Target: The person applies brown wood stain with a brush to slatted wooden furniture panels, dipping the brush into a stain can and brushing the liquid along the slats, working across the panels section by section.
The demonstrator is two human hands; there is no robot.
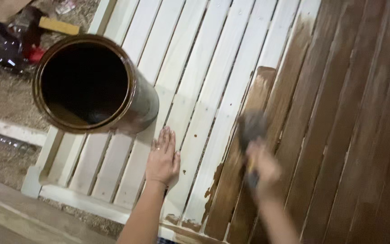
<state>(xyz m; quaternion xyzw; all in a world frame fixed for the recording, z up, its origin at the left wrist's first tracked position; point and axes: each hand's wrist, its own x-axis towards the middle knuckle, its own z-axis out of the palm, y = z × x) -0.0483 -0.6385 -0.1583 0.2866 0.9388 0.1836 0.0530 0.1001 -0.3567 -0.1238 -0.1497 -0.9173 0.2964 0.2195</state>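
Observation:
My left hand (163,158) lies flat, fingers together, on the bare pale slats of a wooden slatted panel (204,58). My right hand (262,169) is blurred and grips the handle of a paintbrush (250,129), whose bristles rest on a slat at the edge of the brown-stained area (339,113). The right half of the panel is stained dark brown; the left half is unpainted. An open can of dark stain (91,83) stands on the slats above and to the left of my left hand.
Gravel ground (1,99) lies left of the panel. A dark and red tool with a wooden piece (28,36) sits at the top left. A pale wooden board (5,129) crosses the gravel.

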